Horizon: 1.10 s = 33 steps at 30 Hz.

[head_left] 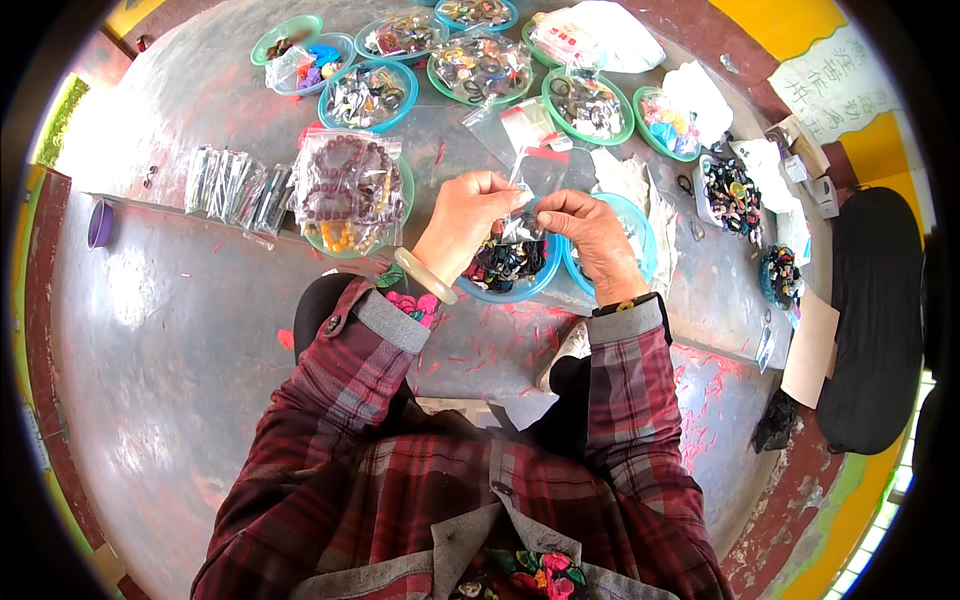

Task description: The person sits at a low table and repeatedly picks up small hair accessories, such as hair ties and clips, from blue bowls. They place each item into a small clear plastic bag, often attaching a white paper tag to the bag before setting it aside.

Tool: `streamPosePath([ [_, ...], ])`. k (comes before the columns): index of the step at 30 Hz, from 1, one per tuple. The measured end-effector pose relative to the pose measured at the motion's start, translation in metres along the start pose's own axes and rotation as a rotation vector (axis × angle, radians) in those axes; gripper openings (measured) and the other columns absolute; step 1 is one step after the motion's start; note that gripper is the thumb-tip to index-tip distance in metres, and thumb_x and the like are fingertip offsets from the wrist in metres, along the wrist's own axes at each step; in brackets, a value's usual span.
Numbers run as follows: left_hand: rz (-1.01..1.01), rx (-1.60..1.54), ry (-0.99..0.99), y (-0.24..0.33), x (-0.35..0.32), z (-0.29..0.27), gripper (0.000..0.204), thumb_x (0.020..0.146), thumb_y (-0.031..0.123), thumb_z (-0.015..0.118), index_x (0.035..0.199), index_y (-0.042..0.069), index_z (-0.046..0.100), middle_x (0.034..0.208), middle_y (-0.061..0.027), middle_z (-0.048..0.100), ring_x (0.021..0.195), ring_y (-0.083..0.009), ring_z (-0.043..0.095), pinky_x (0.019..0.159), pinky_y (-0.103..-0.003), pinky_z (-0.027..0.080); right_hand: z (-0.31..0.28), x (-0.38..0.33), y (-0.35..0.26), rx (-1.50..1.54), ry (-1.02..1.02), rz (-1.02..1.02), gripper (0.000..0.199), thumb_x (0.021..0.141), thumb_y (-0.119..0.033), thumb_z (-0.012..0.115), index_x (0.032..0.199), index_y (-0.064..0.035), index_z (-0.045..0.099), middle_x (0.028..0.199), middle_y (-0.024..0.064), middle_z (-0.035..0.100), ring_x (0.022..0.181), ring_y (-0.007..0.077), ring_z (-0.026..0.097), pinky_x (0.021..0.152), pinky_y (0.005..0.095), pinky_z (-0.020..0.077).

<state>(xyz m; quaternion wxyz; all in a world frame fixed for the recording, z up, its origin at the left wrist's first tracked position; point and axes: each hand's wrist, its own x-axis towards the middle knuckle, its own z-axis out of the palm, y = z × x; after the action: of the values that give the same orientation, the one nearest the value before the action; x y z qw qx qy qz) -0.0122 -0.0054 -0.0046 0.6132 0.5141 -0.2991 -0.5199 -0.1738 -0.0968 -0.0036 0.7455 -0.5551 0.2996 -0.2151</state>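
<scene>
My left hand [466,222] and my right hand [594,232] both pinch a small clear plastic bag [535,180] with a red strip at its top. They hold it up over a blue bowl [519,276] full of dark little trinkets. A pale bangle [425,275] sits on my left wrist. Both sleeves are dark red plaid.
Several blue and green bowls [367,97] of small trinkets stand on the grey floor beyond my hands. A bag of brown bead bracelets [345,188] lies at the left, beside a row of clear packets [235,186]. White bags and small boxes lie at the right, near a black cushion [876,320].
</scene>
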Motion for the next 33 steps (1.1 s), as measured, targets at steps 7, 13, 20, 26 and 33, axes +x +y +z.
streamPosePath([
  [7, 0.008, 0.050, 0.037, 0.0017, -0.0010, 0.0028, 0.011, 0.078, 0.010, 0.065, 0.077, 0.002, 0.059, 0.071, -0.0011, 0.058, 0.059, -0.0056, 0.048, 0.054, -0.019, 0.037, 0.0028, -0.0011, -0.0011, -0.044, -0.006, 0.016, 0.012, 0.074, -0.005, 0.068, 0.084, -0.0010, 0.064, 0.076, 0.0007, 0.063, 0.070, 0.0072, 0.054, 0.066, 0.0208, 0.0411],
  [13, -0.012, -0.050, -0.054, 0.0000, -0.0011, 0.0034, 0.013, 0.080, 0.014, 0.065, 0.085, 0.004, 0.059, 0.073, 0.0008, 0.058, 0.062, -0.0052, 0.049, 0.056, -0.019, 0.038, 0.0001, 0.0012, 0.0024, -0.043, 0.045, -0.049, 0.005, 0.073, -0.002, 0.067, 0.076, -0.0018, 0.063, 0.069, 0.0002, 0.061, 0.063, 0.0066, 0.053, 0.061, 0.0206, 0.0408],
  [20, -0.084, -0.058, -0.177, -0.0012, -0.0011, 0.0024, 0.017, 0.081, 0.016, 0.064, 0.092, 0.005, 0.059, 0.083, 0.0007, 0.060, 0.073, -0.0046, 0.052, 0.063, -0.020, 0.039, -0.0019, 0.0010, 0.0007, 0.132, 0.109, -0.109, 0.015, 0.072, 0.002, 0.068, 0.066, -0.0053, 0.056, 0.065, -0.0007, 0.058, 0.061, 0.0062, 0.051, 0.058, 0.0194, 0.0397],
  [26, -0.135, -0.077, -0.256, -0.0039, -0.0002, -0.0012, 0.013, 0.081, 0.012, 0.063, 0.091, 0.006, 0.059, 0.084, 0.0005, 0.062, 0.075, -0.0055, 0.055, 0.064, -0.020, 0.039, -0.0021, 0.0023, 0.0035, 0.194, 0.085, -0.100, 0.017, 0.070, 0.001, 0.070, 0.068, -0.0069, 0.056, 0.066, -0.0022, 0.057, 0.062, 0.0062, 0.051, 0.060, 0.0197, 0.0394],
  [33, -0.202, -0.201, -0.258, -0.0044, -0.0008, -0.0009, 0.010, 0.082, 0.010, 0.061, 0.090, 0.006, 0.059, 0.084, -0.0007, 0.062, 0.076, -0.0079, 0.058, 0.063, -0.019, 0.042, -0.0036, 0.0031, 0.0055, 0.259, 0.077, -0.070, 0.017, 0.071, 0.000, 0.071, 0.070, -0.0087, 0.056, 0.068, -0.0035, 0.056, 0.064, 0.0063, 0.052, 0.061, 0.0203, 0.0401],
])
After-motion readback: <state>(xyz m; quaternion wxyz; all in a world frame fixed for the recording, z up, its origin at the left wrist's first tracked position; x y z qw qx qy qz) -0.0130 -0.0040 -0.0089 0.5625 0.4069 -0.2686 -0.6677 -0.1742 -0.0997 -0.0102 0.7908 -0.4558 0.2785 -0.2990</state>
